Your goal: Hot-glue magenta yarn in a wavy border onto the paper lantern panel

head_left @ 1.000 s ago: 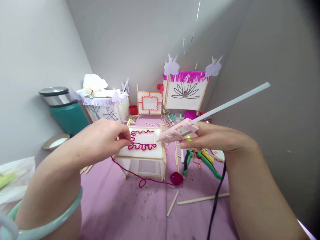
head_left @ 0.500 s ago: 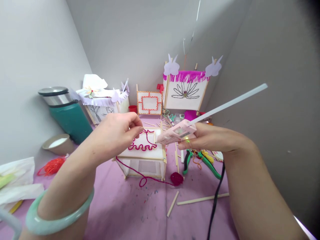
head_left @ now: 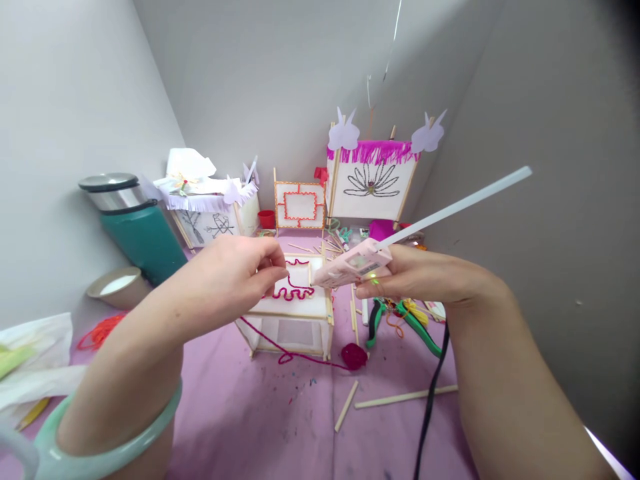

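My left hand (head_left: pixel 245 268) is pinching magenta yarn (head_left: pixel 302 289) over the stick-framed paper box (head_left: pixel 293 307). Right hand (head_left: pixel 400 272)'s wrapped round a pink glue gun (head_left: pixel 350 265), nozzle near the box's right edge. Purple cloth (head_left: pixel 250 413) stretches out front. Left hand's shifted rightward since a second ago.

Yarn (head_left: pixel 299 291) lies atop a box frame (head_left: pixel 287 307), its ball (head_left: pixel 354 357) on the tabletop (head_left: pixel 250 413) beside the front right corner. Pliers (head_left: pixel 419 330) lie right; a bottle (head_left: pixel 137 233) stands left. Behind, one panel (head_left: pixel 300 205) stands between a box (head_left: pixel 215 225) and another panel (head_left: pixel 371 193).
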`<action>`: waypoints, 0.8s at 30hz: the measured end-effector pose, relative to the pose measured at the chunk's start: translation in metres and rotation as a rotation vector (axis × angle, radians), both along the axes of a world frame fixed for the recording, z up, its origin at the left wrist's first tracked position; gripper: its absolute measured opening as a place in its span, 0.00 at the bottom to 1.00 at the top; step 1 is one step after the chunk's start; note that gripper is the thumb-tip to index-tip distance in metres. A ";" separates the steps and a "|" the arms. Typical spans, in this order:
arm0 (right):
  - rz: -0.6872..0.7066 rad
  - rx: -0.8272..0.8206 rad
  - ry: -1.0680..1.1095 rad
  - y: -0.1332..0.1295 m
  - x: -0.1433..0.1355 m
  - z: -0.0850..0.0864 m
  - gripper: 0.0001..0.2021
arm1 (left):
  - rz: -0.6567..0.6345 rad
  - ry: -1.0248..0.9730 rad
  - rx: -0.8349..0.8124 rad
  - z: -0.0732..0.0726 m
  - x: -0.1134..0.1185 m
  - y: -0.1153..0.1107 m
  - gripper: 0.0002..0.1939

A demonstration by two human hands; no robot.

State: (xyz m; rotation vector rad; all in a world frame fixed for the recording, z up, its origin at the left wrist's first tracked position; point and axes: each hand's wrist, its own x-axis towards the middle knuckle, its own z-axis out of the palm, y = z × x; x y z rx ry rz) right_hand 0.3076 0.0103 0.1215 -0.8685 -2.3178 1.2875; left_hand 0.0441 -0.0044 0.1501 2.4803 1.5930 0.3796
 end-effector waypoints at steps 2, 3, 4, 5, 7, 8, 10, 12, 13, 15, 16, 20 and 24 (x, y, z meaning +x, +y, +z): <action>0.002 -0.016 0.005 0.000 0.000 0.000 0.19 | 0.011 -0.040 0.034 0.000 0.003 0.000 0.09; -0.005 -0.020 0.000 0.000 0.000 0.000 0.19 | 0.015 -0.060 0.049 0.001 0.005 0.001 0.09; -0.014 -0.018 -0.007 0.000 0.001 0.000 0.20 | 0.018 -0.080 0.062 0.001 0.006 0.001 0.09; -0.021 -0.013 -0.015 0.000 0.001 0.000 0.20 | 0.016 -0.099 0.071 0.000 0.007 0.002 0.08; -0.029 0.000 -0.032 0.001 0.002 -0.001 0.21 | 0.003 -0.130 0.078 0.000 0.009 0.005 0.08; -0.032 0.005 -0.037 0.001 0.002 -0.002 0.21 | -0.001 -0.139 0.078 0.000 0.010 0.006 0.07; -0.030 0.001 -0.039 0.002 0.002 -0.002 0.21 | -0.009 -0.145 0.075 -0.001 0.012 0.008 0.07; -0.019 -0.012 -0.021 0.002 0.002 -0.002 0.21 | -0.010 -0.148 0.069 -0.001 0.013 0.010 0.07; -0.010 -0.021 -0.008 0.002 0.001 -0.001 0.20 | -0.009 -0.151 0.068 -0.001 0.013 0.010 0.08; -0.001 -0.032 0.013 0.001 0.001 -0.001 0.19 | -0.006 -0.159 0.072 -0.001 0.013 0.011 0.08; -0.003 -0.032 0.019 0.001 0.000 -0.001 0.18 | -0.005 -0.164 0.075 -0.001 0.014 0.011 0.08; -0.028 -0.001 0.004 0.002 0.001 -0.002 0.19 | -0.022 -0.185 0.058 -0.003 0.014 0.013 0.08; -0.059 0.021 -0.042 0.003 0.002 -0.003 0.22 | -0.034 -0.189 0.077 -0.004 0.015 0.017 0.10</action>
